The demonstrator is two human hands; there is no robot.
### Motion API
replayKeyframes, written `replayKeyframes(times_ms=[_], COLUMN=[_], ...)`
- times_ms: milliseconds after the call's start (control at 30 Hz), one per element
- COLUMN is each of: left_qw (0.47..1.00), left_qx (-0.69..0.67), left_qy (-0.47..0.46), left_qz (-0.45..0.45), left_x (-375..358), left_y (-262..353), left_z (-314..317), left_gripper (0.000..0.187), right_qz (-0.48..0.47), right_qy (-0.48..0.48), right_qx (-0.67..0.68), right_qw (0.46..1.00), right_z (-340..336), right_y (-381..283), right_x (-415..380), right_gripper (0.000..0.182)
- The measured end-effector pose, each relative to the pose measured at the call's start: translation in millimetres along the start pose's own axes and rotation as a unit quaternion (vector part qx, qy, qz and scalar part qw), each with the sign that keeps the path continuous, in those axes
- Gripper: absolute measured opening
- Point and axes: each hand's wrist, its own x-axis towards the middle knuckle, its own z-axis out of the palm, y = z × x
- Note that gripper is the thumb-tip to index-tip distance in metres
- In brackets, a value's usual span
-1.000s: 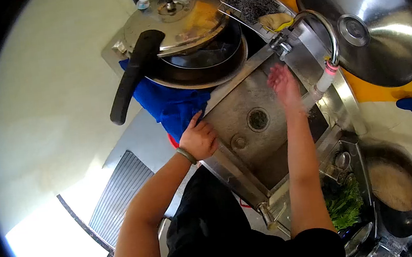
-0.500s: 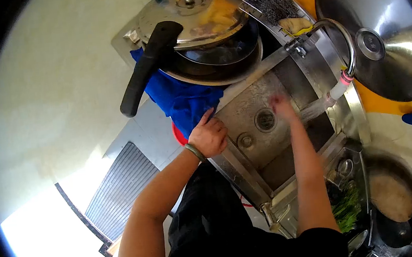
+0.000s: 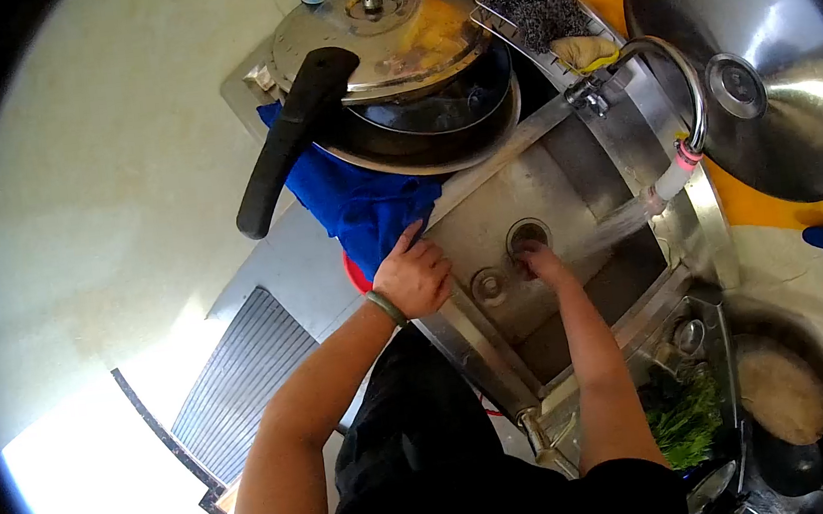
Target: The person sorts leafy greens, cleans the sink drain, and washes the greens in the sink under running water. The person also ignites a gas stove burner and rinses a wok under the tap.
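Note:
My right hand (image 3: 539,262) is down in the metal sink (image 3: 552,177), its bent fingers at the edge of the round drain (image 3: 527,233). What those fingers hold, if anything, is hidden. Beside it on the sink floor is a smaller round fitting (image 3: 488,286). Water streams from the faucet (image 3: 693,92) through a pink-collared nozzle (image 3: 676,175) into the sink, right of that hand. My left hand (image 3: 414,279) rests on the sink's near rim, fingers apart, touching or very near a blue cloth (image 3: 360,197).
A lidded pan (image 3: 429,140) with a black handle (image 3: 294,144) stands beyond the cloth. Steel wool (image 3: 536,8) sits on a rack by the faucet. A large metal lid (image 3: 762,60) leans at right. Leafy greens (image 3: 684,419) and a pot (image 3: 783,378) are at lower right.
My right hand has moved left and down through the sink, from right of the drain to its near edge. My left hand stays at the rim. Water keeps running.

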Motion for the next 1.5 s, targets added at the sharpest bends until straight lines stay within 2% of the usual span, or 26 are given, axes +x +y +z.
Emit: replayKeyframes(times_ms=[100,133,200,233,267,300,333,400,567,600,700,800,900,967,1000,1033,1067,1133,1233,1267,1333,1433,1500], left_qw=[1.000,1.000,1.000,1.000,0.999,0.999,0.998,0.998,0.999,0.999,0.999,0.999,0.999,1.000,1.000,1.000,1.000,1.000,1.000,0.999,1.000,1.000,1.000], left_qx=[-0.002,0.002,0.004,0.001,-0.002,-0.002,-0.001,-0.002,-0.012,-0.014,-0.008,-0.006,-0.004,-0.008,-0.010,-0.012,-0.014,-0.021,-0.022,-0.022,-0.018,-0.015,-0.017], left_qy=[0.021,0.022,0.003,-0.016,-0.036,-0.049,-0.061,-0.064,-0.042,-0.042,-0.041,-0.037,-0.034,-0.026,-0.022,-0.020,-0.019,-0.019,-0.021,-0.023,-0.019,-0.018,-0.023], left_qz=[0.008,0.009,0.008,0.006,0.002,-0.004,-0.007,-0.009,-0.006,-0.005,-0.010,-0.005,-0.009,-0.010,-0.007,-0.006,-0.004,-0.005,-0.007,-0.005,-0.007,-0.010,-0.012], left_x=[3.9,3.6,2.8,2.4,1.2,-0.4,0.6,2.1,-0.1,0.0,-2.1,2.3,0.9,2.2,2.5,1.5,0.2,-0.9,-0.6,-0.6,0.9,2.7,0.7], left_y=[-0.1,0.4,-0.1,0.2,1.2,2.5,2.4,2.3,1.3,2.4,0.6,3.3,3.4,3.0,2.4,1.8,0.8,-0.2,-1.7,-0.6,2.7,1.5,0.1], left_z=[0.9,1.1,-0.7,-3.7,-5.3,-5.4,-5.2,-4.9,-1.5,-0.6,-2.2,-2.7,-3.1,-3.6,-3.2,-2.9,-2.5,-0.6,-0.5,-1.1,-3.5,-3.0,-1.8], left_gripper=[0.019,0.018,0.019,0.020,0.021,0.022,0.023,0.024,0.025,0.025,0.025,0.024,0.024,0.023,0.023,0.022,0.021,0.021,0.021,0.021,0.021,0.022,0.022], right_qz=[0.009,-0.054,-0.176,-0.205,-0.221,-0.283,-0.360,-0.432,-0.412,-0.426,-0.407,-0.381,-0.363,-0.347,-0.295,-0.163,-0.138,-0.042,-0.166,-0.257,-0.427,-0.506,-0.437], right_qy=[0.016,0.088,0.222,0.213,0.189,0.242,0.239,0.322,0.429,0.413,0.426,0.348,0.345,0.322,0.335,0.218,0.248,0.236,0.261,0.245,0.211,0.178,0.185], right_qx=[0.038,-0.073,-0.289,-0.054,0.184,0.171,0.175,0.138,0.064,0.125,0.081,0.194,0.162,0.031,-0.108,-0.159,-0.252,-0.268,-0.342,-0.376,-0.433,-0.590,-0.546], right_qw=[0.999,0.992,0.914,0.954,0.939,0.912,0.885,0.831,0.801,0.795,0.804,0.834,0.850,0.880,0.888,0.949,0.925,0.933,0.887,0.856,0.765,0.604,0.691], right_z=[4.2,1.4,-7.5,-18.9,-30.3,-48.3,-56.0,-78.7,-121.8,-115.3,-115.2,-118.8,-90.7,-66.4,-58.0,-34.5,-12.2,18.4,43.9,53.7,67.1,70.3,64.5], right_y=[-13.2,-17.2,-34.0,-65.7,-97.7,-101.0,-133.8,-172.9,-203.6,-205.0,-214.8,-222.8,-205.6,-145.3,-89.1,-85.2,-62.1,-33.5,-25.2,-30.2,-44.4,-55.9,-43.9], right_x=[-15.0,-19.3,-25.7,-44.1,-53.3,-35.2,-53.3,-51.8,-34.5,-36.4,-52.4,-59.9,-69.9,-35.0,15.3,-13.9,-18.0,-16.4,-32.4,-27.4,-14.2,-6.9,-8.2], right_gripper=[0.042,0.036,0.028,0.025,0.022,0.024,0.026,0.028,0.030,0.030,0.032,0.033,0.033,0.034,0.034,0.032,0.030,0.029,0.028,0.029,0.031,0.035,0.036])
